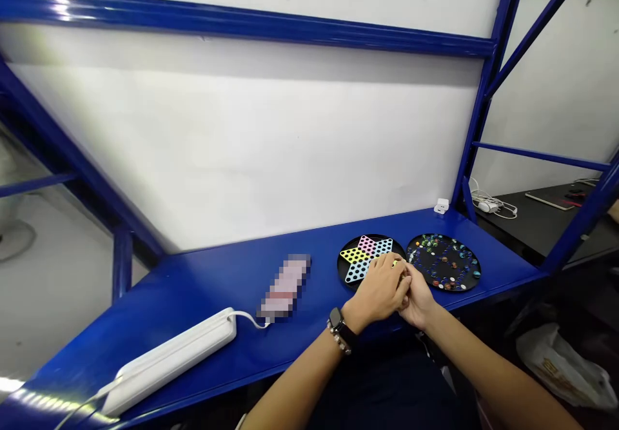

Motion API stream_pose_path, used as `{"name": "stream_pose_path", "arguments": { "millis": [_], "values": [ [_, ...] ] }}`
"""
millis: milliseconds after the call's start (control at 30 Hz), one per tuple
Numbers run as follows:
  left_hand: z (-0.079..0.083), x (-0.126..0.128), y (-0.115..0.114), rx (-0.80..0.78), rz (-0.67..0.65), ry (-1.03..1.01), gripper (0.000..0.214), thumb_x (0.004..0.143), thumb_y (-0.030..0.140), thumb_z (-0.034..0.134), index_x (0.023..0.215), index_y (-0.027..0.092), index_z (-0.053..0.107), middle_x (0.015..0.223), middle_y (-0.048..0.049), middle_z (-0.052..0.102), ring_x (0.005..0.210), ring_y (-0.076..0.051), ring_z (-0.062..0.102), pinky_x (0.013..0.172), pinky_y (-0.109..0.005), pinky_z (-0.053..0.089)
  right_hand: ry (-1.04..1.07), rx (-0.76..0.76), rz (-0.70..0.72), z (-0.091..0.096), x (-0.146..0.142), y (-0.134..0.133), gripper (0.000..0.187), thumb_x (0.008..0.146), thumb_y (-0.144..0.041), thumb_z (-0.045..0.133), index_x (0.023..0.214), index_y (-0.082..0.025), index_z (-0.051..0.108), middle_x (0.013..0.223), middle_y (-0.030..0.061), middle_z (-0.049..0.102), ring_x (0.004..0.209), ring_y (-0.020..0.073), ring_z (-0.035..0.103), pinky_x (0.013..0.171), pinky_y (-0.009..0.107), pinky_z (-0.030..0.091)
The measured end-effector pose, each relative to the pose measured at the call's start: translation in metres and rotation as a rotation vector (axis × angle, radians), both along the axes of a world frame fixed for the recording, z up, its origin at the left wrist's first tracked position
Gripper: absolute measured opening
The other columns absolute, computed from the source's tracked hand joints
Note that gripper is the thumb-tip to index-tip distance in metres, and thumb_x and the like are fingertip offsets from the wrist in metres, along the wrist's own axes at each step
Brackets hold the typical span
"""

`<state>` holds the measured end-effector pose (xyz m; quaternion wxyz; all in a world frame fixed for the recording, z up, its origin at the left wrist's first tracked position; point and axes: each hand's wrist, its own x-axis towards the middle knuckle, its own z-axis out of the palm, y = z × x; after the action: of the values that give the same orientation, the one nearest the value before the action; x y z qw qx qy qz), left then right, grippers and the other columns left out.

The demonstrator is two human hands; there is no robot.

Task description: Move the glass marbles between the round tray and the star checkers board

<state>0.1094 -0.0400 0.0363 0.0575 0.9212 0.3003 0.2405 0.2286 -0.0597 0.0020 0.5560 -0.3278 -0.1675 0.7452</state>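
A round black board with a pastel star of holes [363, 254] lies on the blue bench [203, 288]. Beside it on the right sits a round black tray of several marbles [443, 262]. My left hand [382, 289], with a watch and bead bracelet at the wrist, hovers at the near edge of the star board with its fingers curled. My right hand [416, 298] is pressed against it from the right, fingers closed. What the two hands hold between them is hidden; a small yellowish speck shows by the left fingertips.
A white power strip [169, 358] with its cable lies at the bench's near left, and a blurred pinkish flat object [285, 287] lies mid-bench. A white charger [441, 207] sits at the back. Blue frame posts rise on the right; a dark desk [541, 224] with cables stands beyond.
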Motion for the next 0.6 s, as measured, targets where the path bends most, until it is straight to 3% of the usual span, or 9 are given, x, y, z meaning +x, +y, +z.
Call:
{"name": "stream_pose_path", "arguments": {
  "millis": [100, 167, 233, 333, 433, 500, 600],
  "values": [
    [0.003, 0.003, 0.004, -0.071, -0.036, -0.058, 0.030, 0.099, 0.042, 0.050, 0.121, 0.022, 0.059, 0.136, -0.0115, 0.056, 0.126, -0.028, 0.052, 0.108, -0.048, 0.045, -0.108, 0.077, -0.112, 0.005, 0.015, 0.007, 0.047, 0.080, -0.055, 0.073, 0.066, -0.023, 0.041, 0.042, -0.0122, 0.033, 0.033, 0.0038, 0.017, 0.033, 0.019, 0.011],
    [0.005, -0.005, 0.014, -0.078, -0.017, -0.118, 0.042, 0.098, 0.046, 0.052, 0.134, 0.023, 0.052, 0.144, -0.0123, 0.051, 0.134, -0.029, 0.048, 0.113, -0.048, 0.042, -0.311, 0.184, -0.207, 0.009, 0.033, 0.013, 0.052, 0.082, -0.063, 0.069, 0.064, -0.024, 0.040, 0.044, -0.0108, 0.033, 0.035, 0.0045, 0.017, 0.035, 0.021, 0.014],
    [0.005, -0.017, 0.031, -0.057, 0.062, -0.145, 0.047, 0.098, 0.047, 0.052, 0.138, 0.023, 0.049, 0.144, -0.0125, 0.051, 0.135, -0.029, 0.048, 0.114, -0.049, 0.041, -0.660, 0.331, -0.361, 0.011, 0.055, 0.017, 0.056, 0.086, -0.068, 0.060, 0.061, -0.024, 0.038, 0.047, -0.0079, 0.035, 0.039, 0.0067, 0.023, 0.040, 0.024, 0.020],
    [-0.005, -0.040, 0.059, -0.045, 0.266, -0.089, 0.039, 0.098, 0.042, 0.049, 0.132, 0.023, 0.054, 0.136, -0.0107, 0.056, 0.127, -0.029, 0.054, 0.108, -0.050, 0.046, -1.387, 0.466, -0.551, 0.007, 0.090, 0.019, 0.055, 0.094, -0.060, 0.053, 0.057, -0.023, 0.036, 0.051, -0.0029, 0.040, 0.049, 0.0115, 0.035, 0.051, 0.027, 0.026],
    [-0.025, -0.058, 0.080, -0.063, 0.420, 0.019, 0.037, 0.097, 0.040, 0.050, 0.129, 0.022, 0.057, 0.134, -0.0116, 0.059, 0.126, -0.030, 0.056, 0.108, -0.050, 0.045, -1.920, 0.357, -0.461, -0.004, 0.114, 0.019, 0.045, 0.099, -0.046, 0.048, 0.061, -0.022, 0.041, 0.058, 0.0006, 0.051, 0.055, 0.0147, 0.043, 0.056, 0.029, 0.025],
    [-0.037, -0.064, 0.087, -0.093, 0.428, 0.067, 0.038, 0.097, 0.042, 0.049, 0.129, 0.022, 0.058, 0.134, -0.0117, 0.060, 0.128, -0.031, 0.055, 0.110, -0.051, 0.043, -2.104, 0.289, -0.358, -0.011, 0.122, 0.019, 0.038, 0.101, -0.040, 0.045, 0.067, -0.022, 0.049, 0.069, 0.0037, 0.059, 0.061, 0.0170, 0.050, 0.057, 0.030, 0.027],
    [-0.048, -0.066, 0.088, -0.139, 0.397, 0.067, 0.041, 0.099, 0.045, 0.047, 0.131, 0.022, 0.058, 0.136, -0.0115, 0.060, 0.127, -0.031, 0.055, 0.111, -0.052, 0.041, -2.254, 0.308, -0.290, -0.014, 0.123, 0.021, 0.032, 0.102, -0.035, 0.039, 0.085, -0.021, 0.063, 0.092, 0.0112, 0.067, 0.084, 0.0247, 0.061, 0.067, 0.033, 0.039]
  ]
}}
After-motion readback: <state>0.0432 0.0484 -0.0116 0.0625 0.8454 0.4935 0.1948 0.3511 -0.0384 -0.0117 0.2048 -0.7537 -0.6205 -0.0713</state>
